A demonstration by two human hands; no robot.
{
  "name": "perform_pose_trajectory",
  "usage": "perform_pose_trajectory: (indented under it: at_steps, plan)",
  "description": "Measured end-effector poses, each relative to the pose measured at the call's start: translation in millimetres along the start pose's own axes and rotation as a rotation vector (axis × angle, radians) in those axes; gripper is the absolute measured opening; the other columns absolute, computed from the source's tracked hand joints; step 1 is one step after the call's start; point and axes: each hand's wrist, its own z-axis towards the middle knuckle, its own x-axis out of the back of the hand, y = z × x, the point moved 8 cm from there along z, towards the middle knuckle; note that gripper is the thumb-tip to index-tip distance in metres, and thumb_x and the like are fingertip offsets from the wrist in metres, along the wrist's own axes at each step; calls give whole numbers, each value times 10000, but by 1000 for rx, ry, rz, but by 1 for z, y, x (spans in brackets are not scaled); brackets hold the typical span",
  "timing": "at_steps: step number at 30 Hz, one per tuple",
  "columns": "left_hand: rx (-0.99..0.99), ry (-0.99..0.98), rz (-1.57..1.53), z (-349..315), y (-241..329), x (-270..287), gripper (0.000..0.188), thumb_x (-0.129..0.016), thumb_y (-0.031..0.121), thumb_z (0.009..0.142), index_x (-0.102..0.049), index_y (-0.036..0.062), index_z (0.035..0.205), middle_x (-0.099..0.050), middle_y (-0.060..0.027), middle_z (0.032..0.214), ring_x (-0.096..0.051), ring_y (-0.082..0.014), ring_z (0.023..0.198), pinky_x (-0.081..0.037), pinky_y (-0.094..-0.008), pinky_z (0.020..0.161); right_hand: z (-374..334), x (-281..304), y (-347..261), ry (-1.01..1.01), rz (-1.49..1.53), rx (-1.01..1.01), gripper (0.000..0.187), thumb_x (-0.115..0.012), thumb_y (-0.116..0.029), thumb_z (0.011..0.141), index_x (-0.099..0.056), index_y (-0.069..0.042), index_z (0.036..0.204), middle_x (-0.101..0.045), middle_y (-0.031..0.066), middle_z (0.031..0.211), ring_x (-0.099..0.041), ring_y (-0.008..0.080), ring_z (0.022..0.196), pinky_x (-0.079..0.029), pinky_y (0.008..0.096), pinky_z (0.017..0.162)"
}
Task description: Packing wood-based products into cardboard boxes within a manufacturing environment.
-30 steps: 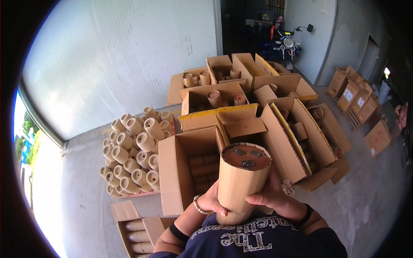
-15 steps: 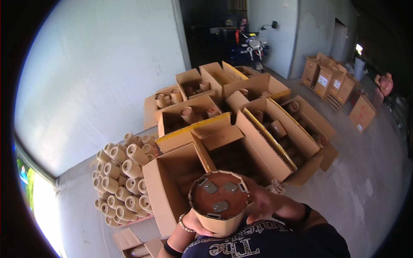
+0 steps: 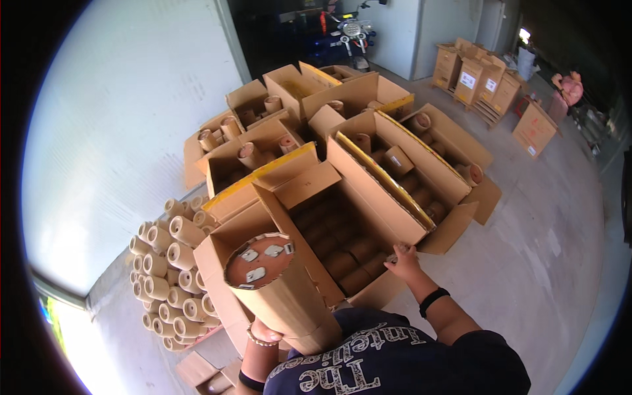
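Note:
My left hand grips a tall tan cardboard cylinder low on its side, near my shirt. The cylinder leans away from me. Its reddish-brown round end faces up, with several small pale metal pieces on it. My right hand is at the near right corner of an open carton, fingers curled around something small and pale that I cannot make out. Dark rows of cylinders fill that carton's bottom. A second open carton lies partly hidden behind the held cylinder.
On the left is a pile of tan hollow cylinders. Several more open cartons stand ahead, one holding a loose cylinder. A motorbike stands in the doorway. Boxes on pallets and a person in pink are far right.
My right hand has left the cylinder and reached out to the carton's corner. The cylinder has tipped and moved left in my left hand, so its long side shows. The view has shifted.

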Motion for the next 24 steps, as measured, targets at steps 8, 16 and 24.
perform_pose_trajectory:
  at_steps: [8,16,24]
  plan:
    - [10,-9,66,-4,9,-29,980,-804,189,446,-282,0,1254,-418,-132,1216,-425,-225,1100,-333,-379,938,35,-16,30,116,25,-80,238,-660,-157,605,-577,-22,783,-503,209,919,-541,337,817,-450,386,716]
    - [-13,-57,140,5,21,-54,966,-802,184,449,-291,-1,1248,-435,-129,1200,-441,-222,1085,-341,-374,932,-8,250,-129,296,1144,504,307,-596,-2,643,-506,-33,935,-520,11,774,-491,84,700,-418,238,636]
    - [-83,-91,196,9,36,-77,952,-800,179,453,-299,-3,1242,-452,-127,1184,-456,-219,1070,-350,-369,926,-128,384,-255,213,723,1338,280,-586,27,650,-566,-25,925,-543,100,909,-537,170,777,-433,258,662]
